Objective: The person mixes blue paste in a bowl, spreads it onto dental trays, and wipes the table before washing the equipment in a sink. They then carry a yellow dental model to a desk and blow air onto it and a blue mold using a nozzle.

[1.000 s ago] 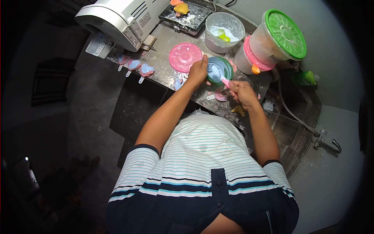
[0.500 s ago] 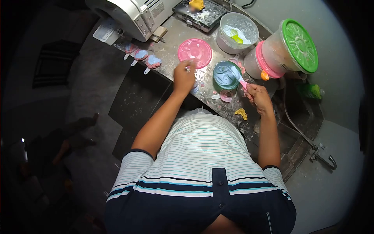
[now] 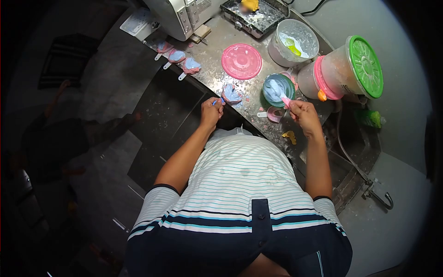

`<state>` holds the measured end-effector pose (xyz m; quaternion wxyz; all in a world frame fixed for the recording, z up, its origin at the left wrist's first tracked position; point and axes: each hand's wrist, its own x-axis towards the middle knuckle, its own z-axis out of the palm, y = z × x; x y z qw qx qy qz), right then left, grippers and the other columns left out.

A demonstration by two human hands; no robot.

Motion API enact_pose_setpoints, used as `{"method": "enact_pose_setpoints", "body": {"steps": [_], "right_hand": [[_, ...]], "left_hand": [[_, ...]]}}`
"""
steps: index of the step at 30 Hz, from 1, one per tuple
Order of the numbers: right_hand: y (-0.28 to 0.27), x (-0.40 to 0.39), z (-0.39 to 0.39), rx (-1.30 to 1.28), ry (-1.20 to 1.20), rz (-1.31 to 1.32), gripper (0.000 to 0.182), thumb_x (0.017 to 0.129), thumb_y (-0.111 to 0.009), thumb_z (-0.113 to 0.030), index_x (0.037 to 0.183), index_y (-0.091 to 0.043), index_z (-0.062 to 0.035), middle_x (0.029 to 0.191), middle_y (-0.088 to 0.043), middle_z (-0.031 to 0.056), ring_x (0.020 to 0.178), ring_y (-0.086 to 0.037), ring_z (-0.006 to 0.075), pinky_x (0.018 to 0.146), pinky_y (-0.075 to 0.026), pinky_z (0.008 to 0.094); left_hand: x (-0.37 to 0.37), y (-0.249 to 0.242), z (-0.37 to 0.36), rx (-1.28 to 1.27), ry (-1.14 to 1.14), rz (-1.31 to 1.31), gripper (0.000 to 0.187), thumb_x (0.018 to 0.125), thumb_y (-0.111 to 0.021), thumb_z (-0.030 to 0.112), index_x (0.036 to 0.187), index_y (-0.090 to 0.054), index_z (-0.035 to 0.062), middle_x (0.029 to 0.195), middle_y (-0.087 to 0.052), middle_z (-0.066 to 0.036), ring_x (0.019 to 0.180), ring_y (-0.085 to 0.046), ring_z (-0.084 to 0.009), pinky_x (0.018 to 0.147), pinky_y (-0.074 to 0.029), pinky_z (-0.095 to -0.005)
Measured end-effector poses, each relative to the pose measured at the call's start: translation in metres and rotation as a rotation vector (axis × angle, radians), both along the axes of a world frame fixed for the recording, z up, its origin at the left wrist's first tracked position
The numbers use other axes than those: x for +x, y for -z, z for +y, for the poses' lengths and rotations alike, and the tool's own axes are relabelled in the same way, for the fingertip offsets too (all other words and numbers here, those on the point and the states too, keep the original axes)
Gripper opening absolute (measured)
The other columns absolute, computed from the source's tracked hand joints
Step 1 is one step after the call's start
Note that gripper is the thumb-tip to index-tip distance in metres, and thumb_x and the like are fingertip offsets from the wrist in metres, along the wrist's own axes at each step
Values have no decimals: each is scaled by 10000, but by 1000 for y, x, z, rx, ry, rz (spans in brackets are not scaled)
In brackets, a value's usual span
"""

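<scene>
My left hand [image 3: 212, 113] is closed at the counter's front edge, its fingers on the bluish handle of a dental impression tray [image 3: 232, 94]. Pale blue plaster covers the pink impression in that tray. My right hand [image 3: 304, 117] grips the pink handle of a spatula [image 3: 286, 101]. Its blade is down in pale blue paste inside a green mixing bowl [image 3: 278, 88]. Just in front of the bowl lies another impression tray [image 3: 274, 115], pink inside with a white handle.
Several filled impression trays [image 3: 177, 56] line the left counter edge. A pink lid [image 3: 242, 61], a powder tub [image 3: 293, 44] with a yellow-green scoop, and a green-lidded container [image 3: 364, 67] stand behind. A yellow scrap [image 3: 290, 136] lies near a sink with a tap [image 3: 380, 196]. A person [image 3: 55, 138] is at left.
My left hand has come down toward the counter edge and closed on the tray's handle, uncovering the filled impression. The spatula blade has moved deeper into the paste. The view has shifted slightly.
</scene>
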<state>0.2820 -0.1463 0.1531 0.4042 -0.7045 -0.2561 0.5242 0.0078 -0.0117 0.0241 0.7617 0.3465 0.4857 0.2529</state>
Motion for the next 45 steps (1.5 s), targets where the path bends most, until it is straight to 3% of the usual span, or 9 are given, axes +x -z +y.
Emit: {"method": "enact_pose_setpoints", "body": {"steps": [3,6,10,12,15,18,24,45], "right_hand": [[-1,-13,10,63,-77,-97,220,928,-574,-186,914,-686,3,592,-501,-33,534,-416,41,490,-325,220],[-14,-34,24,134,-153,-451,203,889,-621,-190,958,-689,-11,616,-581,49,581,-529,77,550,-425,274],[-54,-55,37,152,-201,-555,180,882,-623,-168,958,-692,-21,662,-618,91,575,-581,144,547,-441,303],[-47,-56,37,526,-201,-820,138,842,-648,-123,930,-680,-22,683,-613,121,578,-594,235,526,-443,333],[-50,-57,33,542,-273,-1006,142,778,-673,-62,912,-646,-23,657,-577,109,573,-566,288,510,-438,357],[-50,-58,31,575,-274,-1108,215,733,-684,-28,936,-611,-36,618,-518,97,560,-552,280,505,-429,377],[-47,-54,29,630,-291,-1157,304,704,-687,-2,992,-599,-45,638,-520,95,566,-551,272,506,-428,384],[-46,-59,34,667,-255,-1172,241,760,-700,-58,977,-597,-37,646,-535,95,561,-557,266,495,-423,367]], "left_hand": [[3,-28,9,4,56,-71,192,948,-539,157,855,-554,-10,554,-415,8,411,-343,-63,373,-266,-199],[12,-59,19,-46,162,-234,176,929,-542,115,833,-554,-32,551,-420,9,413,-339,-53,370,-259,-200],[20,-83,29,-54,207,-276,178,935,-544,135,834,-558,-11,561,-426,15,415,-346,-50,379,-274,-184],[22,-89,33,-55,229,-316,174,935,-542,132,834,-557,-9,562,-428,15,415,-345,-46,378,-275,-181],[24,-95,37,-59,227,-345,175,939,-536,131,832,-555,-5,563,-430,16,414,-346,-44,379,-276,-179],[26,-105,38,-47,230,-324,176,942,-532,130,827,-553,-2,563,-430,19,414,-346,-43,380,-277,-178],[28,-104,40,-61,233,-339,172,941,-532,130,830,-552,0,566,-432,21,416,-348,-43,382,-278,-176],[33,-110,41,-26,226,-357,159,930,-541,106,832,-558,-16,635,-496,-12,455,-364,-31,384,-299,-172]]}}
